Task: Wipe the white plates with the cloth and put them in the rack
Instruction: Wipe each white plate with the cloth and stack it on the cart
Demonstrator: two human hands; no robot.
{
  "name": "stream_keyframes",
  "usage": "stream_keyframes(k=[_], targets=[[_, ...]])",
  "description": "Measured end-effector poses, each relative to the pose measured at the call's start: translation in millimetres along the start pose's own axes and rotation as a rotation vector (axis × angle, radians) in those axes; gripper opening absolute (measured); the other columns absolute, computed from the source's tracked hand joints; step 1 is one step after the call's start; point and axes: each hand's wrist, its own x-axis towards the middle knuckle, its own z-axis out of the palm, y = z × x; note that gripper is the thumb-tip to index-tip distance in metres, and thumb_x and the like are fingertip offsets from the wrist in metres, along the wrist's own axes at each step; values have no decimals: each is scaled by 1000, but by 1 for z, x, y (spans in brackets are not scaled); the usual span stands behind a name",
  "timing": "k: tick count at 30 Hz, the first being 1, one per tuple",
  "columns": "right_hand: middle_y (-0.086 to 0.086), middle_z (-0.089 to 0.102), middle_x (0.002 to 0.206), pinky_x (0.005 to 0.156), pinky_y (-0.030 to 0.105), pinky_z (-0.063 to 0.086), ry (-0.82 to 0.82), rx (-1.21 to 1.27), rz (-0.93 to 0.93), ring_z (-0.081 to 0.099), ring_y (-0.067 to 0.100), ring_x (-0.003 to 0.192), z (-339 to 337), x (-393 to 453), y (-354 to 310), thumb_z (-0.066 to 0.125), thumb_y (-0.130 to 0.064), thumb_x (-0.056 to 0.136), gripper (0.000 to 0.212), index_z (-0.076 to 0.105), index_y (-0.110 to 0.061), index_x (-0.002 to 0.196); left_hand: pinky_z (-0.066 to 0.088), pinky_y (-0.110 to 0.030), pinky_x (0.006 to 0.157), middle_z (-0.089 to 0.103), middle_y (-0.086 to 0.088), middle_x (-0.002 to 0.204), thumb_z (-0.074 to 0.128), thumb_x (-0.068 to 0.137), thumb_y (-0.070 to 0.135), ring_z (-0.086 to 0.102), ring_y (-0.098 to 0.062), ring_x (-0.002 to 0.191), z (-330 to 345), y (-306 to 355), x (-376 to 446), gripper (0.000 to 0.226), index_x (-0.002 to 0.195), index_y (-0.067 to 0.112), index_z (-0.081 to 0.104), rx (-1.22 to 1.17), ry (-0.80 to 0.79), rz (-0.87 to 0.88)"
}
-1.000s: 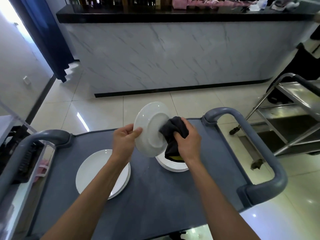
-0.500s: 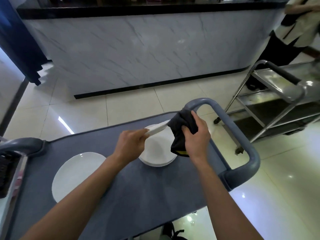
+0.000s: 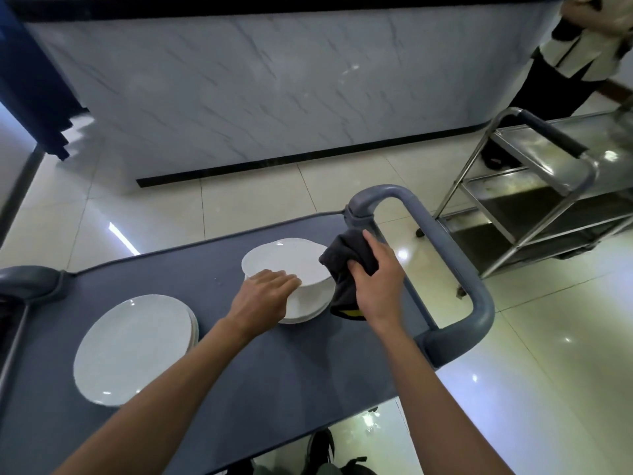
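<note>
My left hand (image 3: 262, 296) holds a white plate (image 3: 287, 258) by its near rim, almost flat, just above a small stack of white plates (image 3: 310, 310) on the right part of the grey cart top (image 3: 239, 389). My right hand (image 3: 380, 282) grips a dark cloth (image 3: 342, 265) with a yellow tag, bunched against the held plate's right edge. A second stack of white plates (image 3: 133, 347) lies on the cart's left part. No rack is in view.
The cart's grey handle (image 3: 455, 269) loops up right of my right hand. A steel trolley (image 3: 548, 186) stands on the tiled floor at right, with a person (image 3: 582, 39) behind it. A marble-fronted counter (image 3: 274, 80) runs across the back.
The plate went from upright, with the cloth rubbing its underside, to nearly flat over the right stack. The cloth has come off its face to its right edge. My view swung right.
</note>
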Motion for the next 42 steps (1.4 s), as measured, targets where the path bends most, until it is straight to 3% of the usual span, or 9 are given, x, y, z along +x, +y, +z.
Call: stream_keyframes(k=[3, 9, 15, 17, 21, 25, 33, 38, 42], targets=[[-13, 52, 133, 89, -6, 30, -34, -6, -12, 46, -5, 117, 2, -1, 3, 66, -10, 95, 54, 52, -27, 145, 58, -34, 72, 76, -2, 104, 49, 84, 8, 73, -27, 93, 9, 7, -9, 31, 100, 12, 76, 20, -40, 21], [-12, 52, 128, 91, -7, 28, -70, -23, -38, 46, -7, 113, 7, -3, 12, 68, -8, 93, 54, 55, -25, 143, 58, -36, 79, 73, 0, 114, 80, 74, 8, 70, -28, 104, 23, 13, -24, 35, 107, 17, 72, -10, -210, -53], [-14, 53, 127, 100, 7, 34, -115, -12, -30, 46, -9, 113, 10, -6, 20, 67, -8, 94, 54, 55, -25, 143, 55, -35, 79, 71, 2, 117, 53, 88, 19, 66, -26, 110, 26, 13, -38, 26, 108, 19, 70, -1, -212, -64], [-15, 54, 128, 97, 1, 33, -123, -17, -41, 46, -9, 113, 13, -7, 24, 67, -8, 93, 54, 55, -24, 143, 56, -35, 78, 71, 3, 116, 46, 88, 23, 66, -25, 109, 25, 14, -38, 32, 105, 19, 72, 8, -201, -72], [-14, 53, 126, 93, -4, 30, -135, -29, -45, 48, -4, 113, 17, -10, 29, 68, -7, 93, 53, 56, -22, 142, 58, -36, 77, 72, 3, 115, 65, 84, 16, 67, -25, 107, 26, 16, -40, 22, 104, 19, 73, 5, -207, -82], [-13, 54, 126, 93, -4, 30, -145, -44, -54, 48, -5, 111, 19, -11, 33, 69, -8, 92, 53, 56, -21, 142, 56, -36, 81, 71, 3, 118, 81, 74, 12, 65, -25, 112, 30, 15, -46, 34, 106, 19, 73, -20, -260, -126], [-13, 53, 123, 92, -4, 30, -166, -48, -51, 47, -10, 108, 25, -14, 38, 68, -5, 91, 53, 57, -20, 141, 54, -39, 89, 69, 4, 123, 81, 75, 19, 62, -29, 118, 38, 14, -50, 36, 110, 21, 73, -1, -319, -206], [-10, 54, 122, 91, -4, 30, -203, -47, -72, 47, -10, 106, 34, -13, 33, 68, -2, 90, 54, 58, -18, 141, 48, -43, 97, 65, 0, 125, 68, 88, 42, 56, -31, 120, 35, 18, -54, 33, 111, 19, 70, 41, -293, -264], [-11, 56, 128, 94, -1, 33, -250, -49, -92, 51, -2, 112, 46, -13, 29, 68, -5, 91, 54, 57, -21, 141, 51, -44, 93, 66, -7, 118, 62, 90, 38, 58, -31, 113, 21, 16, -59, 33, 111, 15, 72, 85, -244, -322]])
